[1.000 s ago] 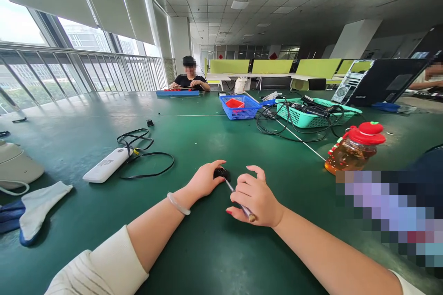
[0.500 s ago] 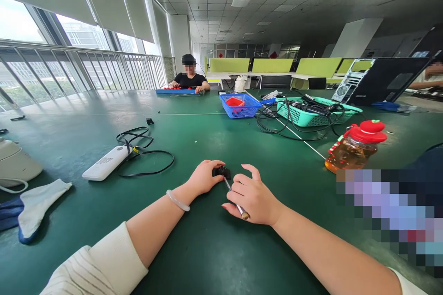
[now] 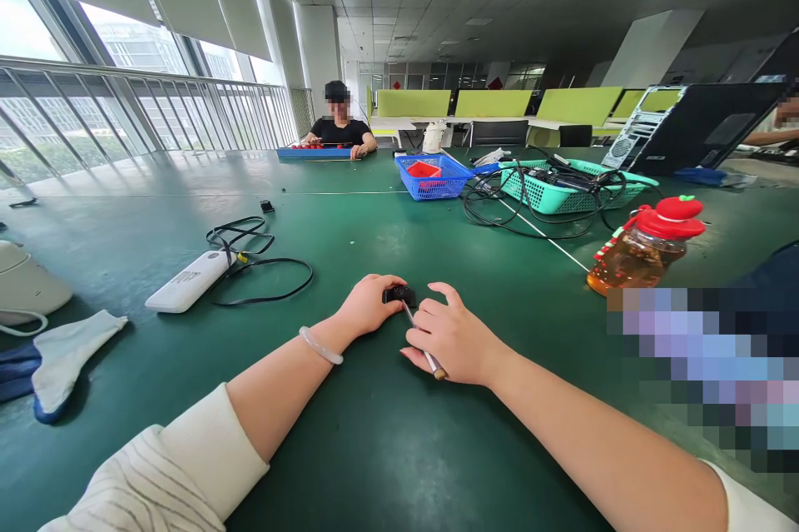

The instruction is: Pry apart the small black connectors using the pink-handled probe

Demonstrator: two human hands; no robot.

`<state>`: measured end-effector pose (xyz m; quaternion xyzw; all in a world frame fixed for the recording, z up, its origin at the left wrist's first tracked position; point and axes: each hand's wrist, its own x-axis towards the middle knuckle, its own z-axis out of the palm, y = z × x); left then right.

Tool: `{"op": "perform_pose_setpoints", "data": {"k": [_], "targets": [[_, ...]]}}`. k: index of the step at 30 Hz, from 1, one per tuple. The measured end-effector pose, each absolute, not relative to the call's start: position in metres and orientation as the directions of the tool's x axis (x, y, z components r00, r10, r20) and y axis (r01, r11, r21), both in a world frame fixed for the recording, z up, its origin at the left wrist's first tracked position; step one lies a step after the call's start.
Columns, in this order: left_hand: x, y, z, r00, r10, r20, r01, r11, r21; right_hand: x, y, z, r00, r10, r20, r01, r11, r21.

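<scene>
My left hand (image 3: 367,305), with a pale bangle on its wrist, is closed on a small black part (image 3: 400,294) lying low over the green tabletop. Its thumb and fingers pinch the left side of the part; its exact kind is too small to make out. My right hand (image 3: 460,338) is closed around a slim screwdriver (image 3: 432,363), index finger raised. The thin metal shaft slants up and leftward, its tip at the near side of the black part. A brownish end of the handle points toward me.
Left on the green table (image 3: 349,449) are a white power bank (image 3: 191,282), a black cable (image 3: 265,299) and a glove (image 3: 75,353). Beyond are a blue basket (image 3: 434,186), a teal basket (image 3: 549,197) of cables and a red-lidded bottle (image 3: 646,253). A person (image 3: 340,132) sits opposite.
The whole view has shifted slightly upward as the head camera tilted. Both hands keep nearly the same hold, with the screwdriver tip still at the black part.
</scene>
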<state>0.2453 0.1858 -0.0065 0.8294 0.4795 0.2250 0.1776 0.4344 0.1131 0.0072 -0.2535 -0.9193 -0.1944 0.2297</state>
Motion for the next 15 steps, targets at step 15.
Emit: {"op": "perform_pose_setpoints", "data": {"k": [15], "targets": [[0.245,0.186,-0.006,0.434,0.884,0.174,0.724,-0.458,0.516,0.451,0.131,-0.004,-0.303,0.702,0.644,0.503,0.692,-0.518]]}}
